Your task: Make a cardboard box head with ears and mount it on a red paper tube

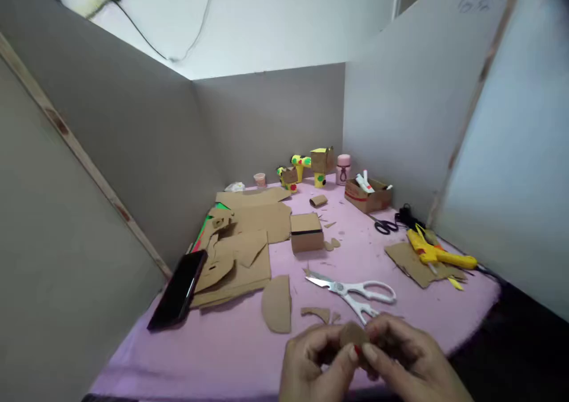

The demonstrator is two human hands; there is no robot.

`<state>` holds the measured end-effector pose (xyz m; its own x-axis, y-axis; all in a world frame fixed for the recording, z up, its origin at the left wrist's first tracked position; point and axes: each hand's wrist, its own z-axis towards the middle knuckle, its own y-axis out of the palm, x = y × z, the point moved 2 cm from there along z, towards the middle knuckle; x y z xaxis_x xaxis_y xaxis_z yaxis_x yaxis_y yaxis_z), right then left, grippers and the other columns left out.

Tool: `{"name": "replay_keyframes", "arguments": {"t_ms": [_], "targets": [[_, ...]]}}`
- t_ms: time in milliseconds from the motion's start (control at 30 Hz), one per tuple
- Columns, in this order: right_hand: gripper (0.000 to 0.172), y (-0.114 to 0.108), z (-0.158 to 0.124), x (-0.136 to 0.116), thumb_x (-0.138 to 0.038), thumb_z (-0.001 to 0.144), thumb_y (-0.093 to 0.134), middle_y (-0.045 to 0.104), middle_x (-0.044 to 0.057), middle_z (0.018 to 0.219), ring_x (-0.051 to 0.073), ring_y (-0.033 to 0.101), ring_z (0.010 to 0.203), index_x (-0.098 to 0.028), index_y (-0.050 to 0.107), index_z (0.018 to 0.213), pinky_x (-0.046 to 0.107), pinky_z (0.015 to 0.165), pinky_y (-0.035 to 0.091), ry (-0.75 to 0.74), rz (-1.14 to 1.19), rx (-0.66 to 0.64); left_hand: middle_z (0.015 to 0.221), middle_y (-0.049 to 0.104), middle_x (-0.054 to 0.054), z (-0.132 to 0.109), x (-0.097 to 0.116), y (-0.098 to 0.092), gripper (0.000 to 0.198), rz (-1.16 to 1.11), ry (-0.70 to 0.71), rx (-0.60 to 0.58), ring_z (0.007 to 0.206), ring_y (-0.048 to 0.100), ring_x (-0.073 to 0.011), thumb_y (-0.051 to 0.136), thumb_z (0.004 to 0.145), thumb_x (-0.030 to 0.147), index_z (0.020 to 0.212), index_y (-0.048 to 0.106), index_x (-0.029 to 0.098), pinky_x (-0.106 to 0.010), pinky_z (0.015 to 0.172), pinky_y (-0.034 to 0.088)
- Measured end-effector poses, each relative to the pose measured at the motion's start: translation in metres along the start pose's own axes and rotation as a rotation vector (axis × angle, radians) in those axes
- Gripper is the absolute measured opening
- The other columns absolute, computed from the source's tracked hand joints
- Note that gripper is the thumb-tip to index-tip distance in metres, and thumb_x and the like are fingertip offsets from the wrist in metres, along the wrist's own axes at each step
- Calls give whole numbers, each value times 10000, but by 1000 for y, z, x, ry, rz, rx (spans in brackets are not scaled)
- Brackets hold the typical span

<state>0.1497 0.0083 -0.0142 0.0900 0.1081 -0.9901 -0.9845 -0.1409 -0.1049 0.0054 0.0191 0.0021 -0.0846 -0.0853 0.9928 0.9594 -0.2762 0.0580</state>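
Note:
A small rounded piece of cardboard (352,334) is pinched between both my hands at the table's front edge. My left hand (317,363) grips it with thumb and bent fingers. From the other side my right hand (406,354) holds the same piece, its thumb close to the left thumb. Just beyond the hands lie white-handled scissors (349,288), blades pointing left and parted. A curved cardboard scrap (316,313) and a half-round cardboard piece (277,305) rest to their left. A small cardboard box (306,233) stands farther back.
Cardboard sheets (253,254) and a black phone (178,289) lie left. A yellow glue gun (438,254) rests on cardboard at right, near black-handled scissors (386,226) and a box of markers (368,194). Yellow painted figures (302,163) and a pink bottle (343,169) stand behind. Grey panels enclose the table.

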Motion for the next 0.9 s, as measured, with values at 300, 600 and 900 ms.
{"name": "replay_keyframes", "arguments": {"t_ms": [300,600,900], "targets": [[200,6,-4,9,-392,824,579,605,-13,638,127,569,596,-202,586,763,222,584,454,-13,142,58,526,637,-11,0,-19,5,261,-398,-171,133,505,527,-99,828,558,347,652,714,131,-205,543,394],[97,9,-2,17,-258,772,637,644,-12,723,149,608,709,-246,609,864,225,651,484,-121,74,2,591,619,-8,4,-29,3,285,-716,-409,65,533,516,-73,864,503,291,674,702,131,-182,549,374],[103,8,-2,17,-300,797,609,625,-18,689,151,603,672,-243,611,883,231,641,479,-142,47,-3,517,605,-8,1,-30,7,322,-695,-406,28,439,488,-30,873,490,321,696,739,113,-142,469,303]]}}
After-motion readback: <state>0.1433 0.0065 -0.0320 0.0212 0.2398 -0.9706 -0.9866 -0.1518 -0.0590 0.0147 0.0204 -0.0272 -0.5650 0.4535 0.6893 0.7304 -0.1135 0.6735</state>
